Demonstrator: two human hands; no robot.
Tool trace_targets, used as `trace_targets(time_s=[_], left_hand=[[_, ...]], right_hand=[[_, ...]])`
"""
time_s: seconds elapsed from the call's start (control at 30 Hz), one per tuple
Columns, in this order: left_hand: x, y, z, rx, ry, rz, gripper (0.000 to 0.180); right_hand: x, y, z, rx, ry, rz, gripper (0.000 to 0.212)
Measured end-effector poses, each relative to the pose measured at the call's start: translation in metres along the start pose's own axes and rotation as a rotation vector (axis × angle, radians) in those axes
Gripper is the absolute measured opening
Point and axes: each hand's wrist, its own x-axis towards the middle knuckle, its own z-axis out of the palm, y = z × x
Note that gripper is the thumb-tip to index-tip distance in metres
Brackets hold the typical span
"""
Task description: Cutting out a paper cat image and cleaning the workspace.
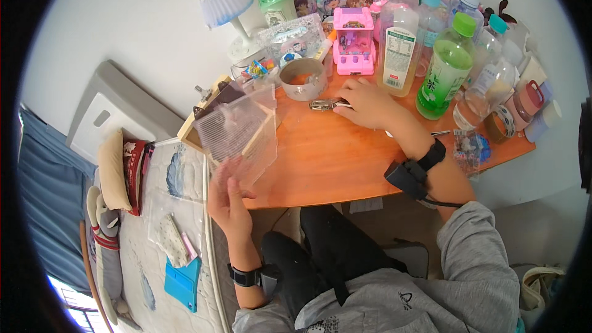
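My left hand [229, 202] is at the desk's left front edge, its fingers closed on the lower edge of some clear plastic mesh sheets [237, 129]. The sheets overlap and stand tilted in front of a light wooden frame [192, 131]. On the desk, my right hand [365, 106] is closed over a small silver metal hand tool [323, 105], its fingers around the near part. The tool's other end sticks out to the left; its exact kind cannot be told. Just behind it stands a wide roll of tape [303, 80].
A pink toy claw machine [354, 43], a green-capped bottle [445, 68] and several clear bottles line the desk's back and right. A small lamp [231, 9] stands at back left. Left of the desk is a bed [139, 243] with a blue tablet-like thing [182, 280].
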Motion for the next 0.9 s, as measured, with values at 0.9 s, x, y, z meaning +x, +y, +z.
trace_targets(time_s=[0.9], left_hand=[[-0.003,-0.01,0.003,0.566,-0.794,0.258,0.042]], right_hand=[[0.005,-0.012,-0.01,0.869,0.451,0.011,0.035]])
